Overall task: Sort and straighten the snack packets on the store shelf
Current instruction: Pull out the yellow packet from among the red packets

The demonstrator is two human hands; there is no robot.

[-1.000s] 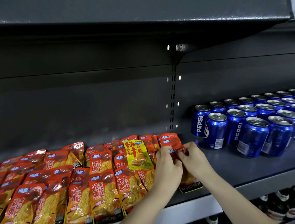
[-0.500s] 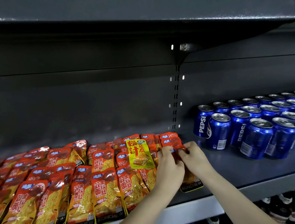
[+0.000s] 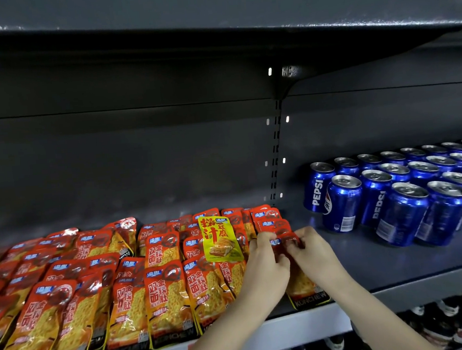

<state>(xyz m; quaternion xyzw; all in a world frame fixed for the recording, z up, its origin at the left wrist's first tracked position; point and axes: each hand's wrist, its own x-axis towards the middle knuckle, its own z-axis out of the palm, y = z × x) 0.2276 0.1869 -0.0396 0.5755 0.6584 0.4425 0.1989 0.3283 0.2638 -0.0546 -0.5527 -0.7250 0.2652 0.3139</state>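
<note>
- Left hand (image 3: 265,266): fingers and thumb were curled, pinching the top edge of the end packet (image 3: 308,293).
- Right hand (image 3: 315,254): pinched the same edge, just right of the left fingers.
- End packet: lay flat on the shelf (image 3: 385,261) under both palms.
- I judged an even, low pull best, squaring it to the row.
- Yellow packet (image 3: 220,238): a stray, just left of the left fingers.

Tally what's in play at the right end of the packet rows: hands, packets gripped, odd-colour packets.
Hands: 2, left hand and right hand
Gripped: 1 orange-red packet, pinched at its top by both hands
Odd colour: 1 yellow packet
Total: 4
</note>
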